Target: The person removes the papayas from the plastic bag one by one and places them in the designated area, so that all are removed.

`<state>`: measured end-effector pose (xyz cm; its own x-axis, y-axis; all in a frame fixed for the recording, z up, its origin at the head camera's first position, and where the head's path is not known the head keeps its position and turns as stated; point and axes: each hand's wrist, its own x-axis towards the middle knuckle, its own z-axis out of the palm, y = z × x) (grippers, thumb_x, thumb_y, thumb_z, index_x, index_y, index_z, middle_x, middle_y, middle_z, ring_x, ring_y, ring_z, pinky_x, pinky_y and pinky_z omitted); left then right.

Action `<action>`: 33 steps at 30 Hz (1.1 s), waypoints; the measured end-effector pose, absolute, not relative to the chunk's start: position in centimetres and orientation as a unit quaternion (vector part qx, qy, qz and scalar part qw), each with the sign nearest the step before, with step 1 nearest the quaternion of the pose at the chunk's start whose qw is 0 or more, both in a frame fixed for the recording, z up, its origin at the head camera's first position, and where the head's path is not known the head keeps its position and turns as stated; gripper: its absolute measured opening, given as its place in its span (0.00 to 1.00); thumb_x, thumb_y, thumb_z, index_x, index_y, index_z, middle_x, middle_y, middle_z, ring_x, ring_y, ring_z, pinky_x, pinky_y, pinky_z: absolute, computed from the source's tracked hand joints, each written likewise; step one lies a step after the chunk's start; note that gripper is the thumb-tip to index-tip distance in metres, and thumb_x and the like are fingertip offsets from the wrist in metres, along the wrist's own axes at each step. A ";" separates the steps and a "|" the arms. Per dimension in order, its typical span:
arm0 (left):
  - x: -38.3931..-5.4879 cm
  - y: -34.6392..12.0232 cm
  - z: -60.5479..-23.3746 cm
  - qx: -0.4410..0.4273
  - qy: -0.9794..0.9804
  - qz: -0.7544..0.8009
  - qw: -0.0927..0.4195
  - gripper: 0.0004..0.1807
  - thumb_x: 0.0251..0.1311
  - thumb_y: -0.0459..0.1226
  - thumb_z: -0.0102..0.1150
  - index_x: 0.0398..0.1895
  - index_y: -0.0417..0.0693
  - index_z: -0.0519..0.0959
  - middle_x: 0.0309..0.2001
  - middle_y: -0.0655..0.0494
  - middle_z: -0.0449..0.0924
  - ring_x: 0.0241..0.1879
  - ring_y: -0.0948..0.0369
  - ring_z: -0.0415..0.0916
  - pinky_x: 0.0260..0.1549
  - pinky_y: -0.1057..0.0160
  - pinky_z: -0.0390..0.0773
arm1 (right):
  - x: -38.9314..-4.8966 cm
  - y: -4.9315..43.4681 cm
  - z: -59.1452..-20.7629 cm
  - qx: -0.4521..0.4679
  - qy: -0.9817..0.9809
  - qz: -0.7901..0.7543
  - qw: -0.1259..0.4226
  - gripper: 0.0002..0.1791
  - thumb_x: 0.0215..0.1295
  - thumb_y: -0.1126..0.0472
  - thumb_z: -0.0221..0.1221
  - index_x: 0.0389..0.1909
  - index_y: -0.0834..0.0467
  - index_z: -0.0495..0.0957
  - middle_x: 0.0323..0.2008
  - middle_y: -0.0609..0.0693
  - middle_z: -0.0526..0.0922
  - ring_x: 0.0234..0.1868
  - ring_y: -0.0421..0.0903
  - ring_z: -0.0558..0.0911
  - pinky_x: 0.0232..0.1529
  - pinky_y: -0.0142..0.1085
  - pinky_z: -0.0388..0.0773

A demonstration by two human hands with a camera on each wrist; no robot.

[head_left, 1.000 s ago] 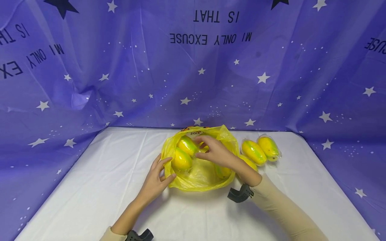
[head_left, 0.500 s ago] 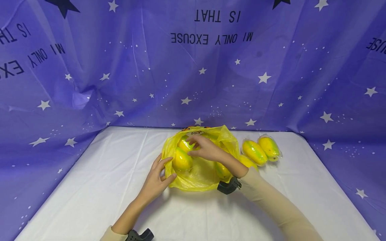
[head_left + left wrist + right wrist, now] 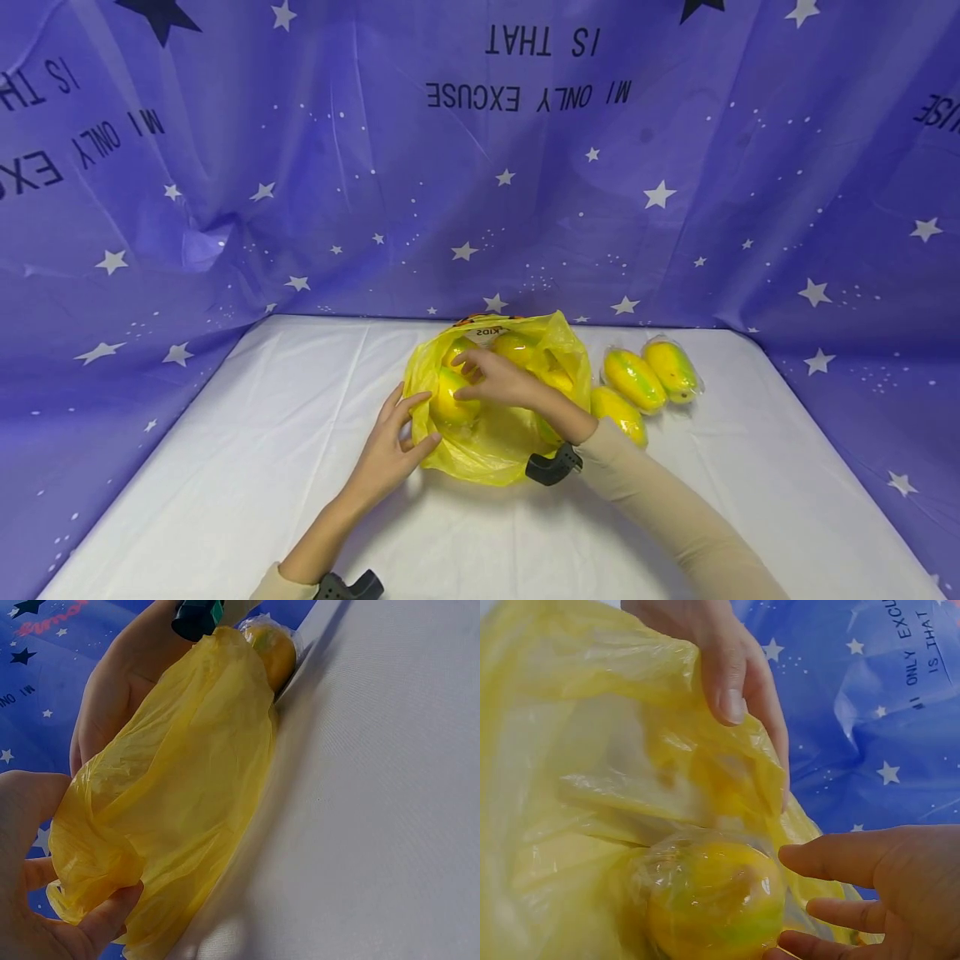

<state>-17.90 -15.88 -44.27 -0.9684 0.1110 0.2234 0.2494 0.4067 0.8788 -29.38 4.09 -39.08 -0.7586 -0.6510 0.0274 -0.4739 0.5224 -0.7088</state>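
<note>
A yellow plastic bag (image 3: 480,462) lies with its mouth spread wide, several plastic-wrapped yellow-green mangoes inside. On its left side my left hand (image 3: 386,450) grips the rim, thumb and fingers on either side of the film, as the left wrist view shows at the bag's edge (image 3: 172,787). My right hand (image 3: 498,379) reaches into the mouth over the left mangoes. In the right wrist view its loosely extended fingertips (image 3: 799,859) are right at the side of a wrapped mango (image 3: 712,900). Part of the mango behind (image 3: 456,348) is hidden by that hand.
Right of the bag, one mango (image 3: 618,415) lies close against it, with two more wrapped mangoes, a middle one (image 3: 633,379) and a far one (image 3: 671,369), behind. A white cloth (image 3: 262,433) covers the table. A purple star-printed curtain (image 3: 480,167) hangs behind.
My right hand has moved left inside the bag, from the middle to the left mangoes. The bag's front edge has sagged slightly toward me. My left hand stays at the rim.
</note>
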 end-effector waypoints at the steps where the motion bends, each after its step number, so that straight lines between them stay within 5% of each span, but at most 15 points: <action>1: -17.9 -15.9 -44.3 -0.108 -0.836 -0.535 0.065 0.33 0.59 0.38 0.66 0.67 0.49 0.67 0.75 0.37 0.36 0.64 0.34 0.59 0.49 0.50 0.79 | -29.4 4.0 -39.2 -0.327 0.866 -0.359 0.120 0.30 0.58 0.59 0.68 0.60 0.64 0.72 0.51 0.58 0.79 0.51 0.53 0.78 0.51 0.40 0.78; 16: -17.7 -15.7 -44.0 -0.103 -0.837 -0.533 0.063 0.32 0.59 0.38 0.66 0.67 0.49 0.68 0.75 0.38 0.37 0.64 0.35 0.60 0.49 0.52 0.79 | -28.7 2.7 -39.7 -0.328 0.906 -0.250 0.090 0.38 0.49 0.49 0.74 0.57 0.62 0.71 0.47 0.55 0.78 0.47 0.49 0.76 0.50 0.38 0.77; 24: -16.3 -14.8 -40.9 -0.096 -0.836 -0.537 0.049 0.31 0.59 0.32 0.64 0.66 0.37 0.66 0.73 0.31 0.37 0.63 0.31 0.58 0.50 0.48 0.78 | -28.1 2.3 -40.3 -0.299 0.927 -0.220 0.062 0.40 0.47 0.45 0.74 0.58 0.59 0.70 0.49 0.54 0.76 0.47 0.47 0.76 0.50 0.38 0.77; 33: -16.9 -15.3 -42.3 -0.101 -0.836 -0.536 0.054 0.32 0.59 0.35 0.65 0.67 0.43 0.67 0.74 0.34 0.37 0.63 0.32 0.59 0.49 0.51 0.79 | -27.8 2.3 -40.7 -0.292 0.926 -0.233 0.055 0.38 0.50 0.47 0.73 0.59 0.58 0.70 0.49 0.54 0.75 0.48 0.48 0.76 0.51 0.39 0.77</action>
